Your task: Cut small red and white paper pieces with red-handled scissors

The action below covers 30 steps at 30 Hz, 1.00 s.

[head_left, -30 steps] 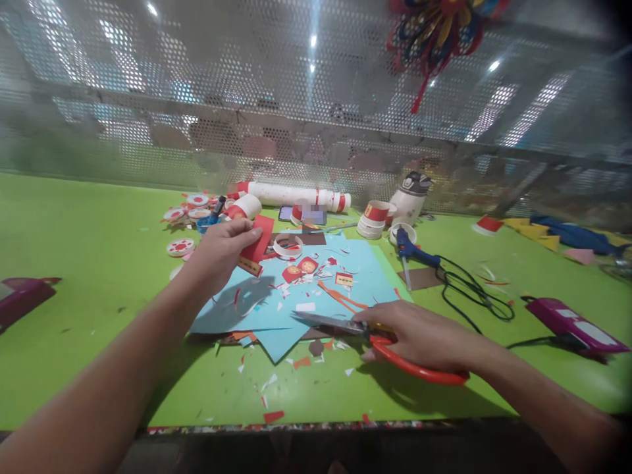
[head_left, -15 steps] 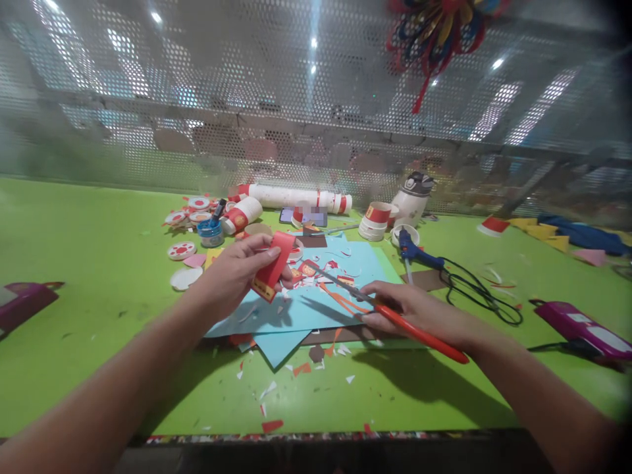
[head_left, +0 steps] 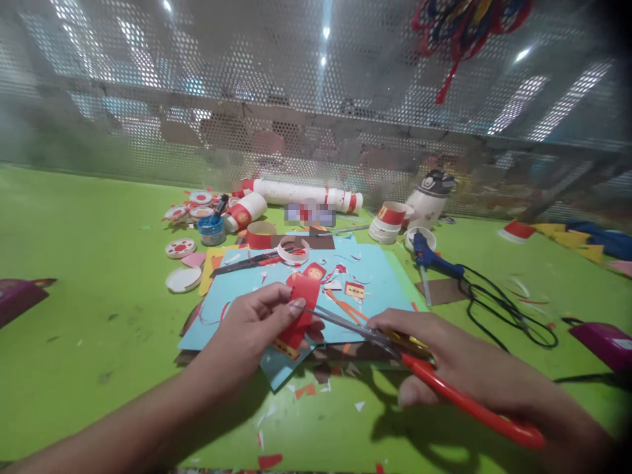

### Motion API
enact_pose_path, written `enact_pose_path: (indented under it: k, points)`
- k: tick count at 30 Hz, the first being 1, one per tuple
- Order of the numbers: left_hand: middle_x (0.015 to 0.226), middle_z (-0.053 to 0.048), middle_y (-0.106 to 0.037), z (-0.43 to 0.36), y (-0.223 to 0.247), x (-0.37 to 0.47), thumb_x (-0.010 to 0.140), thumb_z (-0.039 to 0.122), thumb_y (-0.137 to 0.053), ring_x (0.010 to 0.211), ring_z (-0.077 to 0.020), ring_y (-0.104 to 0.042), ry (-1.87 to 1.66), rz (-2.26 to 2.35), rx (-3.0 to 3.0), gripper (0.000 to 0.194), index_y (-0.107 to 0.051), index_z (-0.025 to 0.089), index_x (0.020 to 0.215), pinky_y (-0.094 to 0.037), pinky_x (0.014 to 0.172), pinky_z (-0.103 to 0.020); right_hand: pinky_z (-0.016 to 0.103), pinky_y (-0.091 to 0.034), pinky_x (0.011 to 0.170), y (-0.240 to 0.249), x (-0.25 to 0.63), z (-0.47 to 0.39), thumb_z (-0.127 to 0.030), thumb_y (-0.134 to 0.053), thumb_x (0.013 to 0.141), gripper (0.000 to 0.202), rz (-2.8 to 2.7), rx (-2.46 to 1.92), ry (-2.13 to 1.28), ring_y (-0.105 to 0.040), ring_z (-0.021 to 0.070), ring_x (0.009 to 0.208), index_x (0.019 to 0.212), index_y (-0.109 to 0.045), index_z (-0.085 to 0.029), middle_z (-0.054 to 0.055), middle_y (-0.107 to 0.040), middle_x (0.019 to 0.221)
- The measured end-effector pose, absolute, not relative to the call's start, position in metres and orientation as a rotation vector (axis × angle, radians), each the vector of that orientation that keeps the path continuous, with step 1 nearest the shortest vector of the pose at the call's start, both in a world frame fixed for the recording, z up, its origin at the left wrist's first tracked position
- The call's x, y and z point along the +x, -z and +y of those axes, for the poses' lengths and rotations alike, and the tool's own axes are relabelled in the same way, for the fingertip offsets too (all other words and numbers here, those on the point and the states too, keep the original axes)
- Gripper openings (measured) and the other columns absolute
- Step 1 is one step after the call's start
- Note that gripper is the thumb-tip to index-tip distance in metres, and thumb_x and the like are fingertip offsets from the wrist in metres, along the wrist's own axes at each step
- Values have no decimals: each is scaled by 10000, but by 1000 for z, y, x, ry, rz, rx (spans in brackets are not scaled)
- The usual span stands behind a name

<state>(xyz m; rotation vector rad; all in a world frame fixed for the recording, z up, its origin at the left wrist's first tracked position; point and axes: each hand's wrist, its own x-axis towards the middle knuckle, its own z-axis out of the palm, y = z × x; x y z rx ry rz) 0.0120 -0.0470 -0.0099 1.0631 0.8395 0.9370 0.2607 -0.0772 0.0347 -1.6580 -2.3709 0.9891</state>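
In the head view, your left hand [head_left: 251, 326] pinches the red paper strip [head_left: 308, 288] over the light-blue sheet [head_left: 385, 270]. The strip's long axis runs away from you, leaning right. Your right hand [head_left: 454, 349], farther from the strip, is wrapped around the scissors [head_left: 415, 365]; their blades point left, meeting the strip beside your left thumb. Whether paper sits between them cannot be told.

- Small white lights [head_left: 326, 31] glared at the grey perforated metal screen [head_left: 276, 72].
- Shadows darkened the flat green tabletop [head_left: 99, 270] below the right hand [head_left: 444, 355].
- Right corners were black.
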Motion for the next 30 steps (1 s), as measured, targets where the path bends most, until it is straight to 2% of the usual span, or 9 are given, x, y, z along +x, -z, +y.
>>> enact_pose_path:
  k: [6, 11, 16, 21, 26, 30]
  points:
    - [801, -77, -718, -49, 18, 8, 844, 264, -559, 738, -177, -674, -754, 781, 1070, 162, -651, 144, 904, -526, 681, -278, 299, -488, 680, -32, 261, -75, -568, -678, 675, 517, -2440, -1595, -948, -597, 292, 955, 1047, -616, -214, 63, -644, 1098]
    - [867, -90, -717, -45, 22, 9, 855, 269, -541, 792, -204, -676, -657, 760, 1074, 192, -650, 158, 968, -522, 696, -298, 288, -487, 665, -27, 260, -74, -548, -685, 681, 445, -2425, -1616, -947, -599, 294, 968, 992, -625, -235, 47, -665, 1049]
    - [861, -68, -719, -44, 21, 10, 862, 282, -532, 753, -146, -660, -667, 839, 1099, 198, -659, 185, 978, -481, 588, -187, 370, -469, 805, -21, 259, -78, -621, -644, 677, 559, -2422, -1692, -921, -545, 323, 1072, 1119, -579, -286, 52, -616, 1172]
    - [840, -72, -722, -45, 24, 10, 863, 294, -529, 737, -169, -669, -676, 808, 1039, 207, -652, 192, 995, -490, 584, -220, 432, -431, 870, -23, 256, -76, -614, -642, 684, 572, -2406, -1778, -978, -506, 340, 1110, 1153, -563, -297, 59, -585, 1211]
    - [848, -75, -723, -45, 21, 11, 857, 293, -540, 715, -152, -656, -672, 848, 1040, 190, -659, 179, 950, -476, 560, -206, 432, -436, 844, -24, 251, -76, -587, -647, 702, 497, -2404, -1804, -1001, -553, 302, 996, 1071, -592, -259, 55, -629, 1068]
    - [840, -81, -722, -44, 19, 13, 851, 290, -549, 703, -156, -657, -676, 861, 1019, 187, -656, 165, 939, -475, 553, -210, 438, -432, 855, -18, 254, -80, -624, -627, 693, 557, -2402, -1771, -955, -527, 325, 1059, 1125, -563, -278, 62, -596, 1166]
